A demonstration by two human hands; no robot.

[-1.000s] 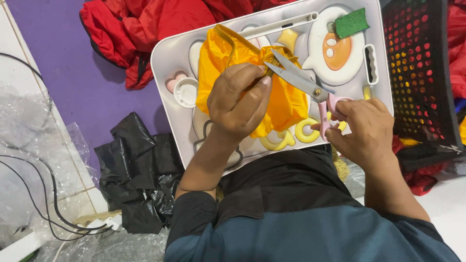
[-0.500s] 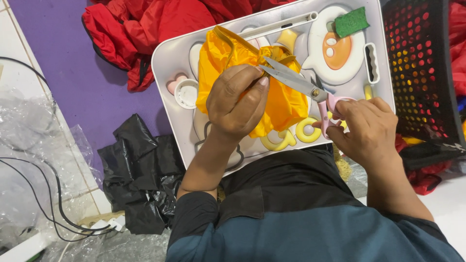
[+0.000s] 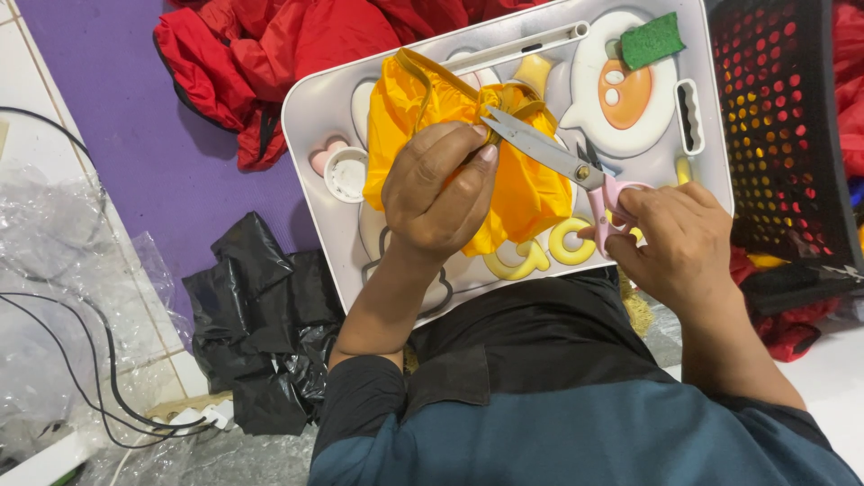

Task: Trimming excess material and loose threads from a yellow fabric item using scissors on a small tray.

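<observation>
yellow fabric [image 3: 522, 193]: partly under left hand [image 3: 436, 193] | black basket [image 3: 783, 126]: cut off right | tray [image 3: 315, 117]: near edge hidden

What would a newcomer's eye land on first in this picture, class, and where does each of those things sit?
First, the bright yellow bag bunched at the middle of the white lap tray, pinned by the left hand. Next, the pink-handled scissors held by the right hand, blades open at the bag's gathered top. Red cloth is heaped beyond the tray on a purple mat.
</observation>
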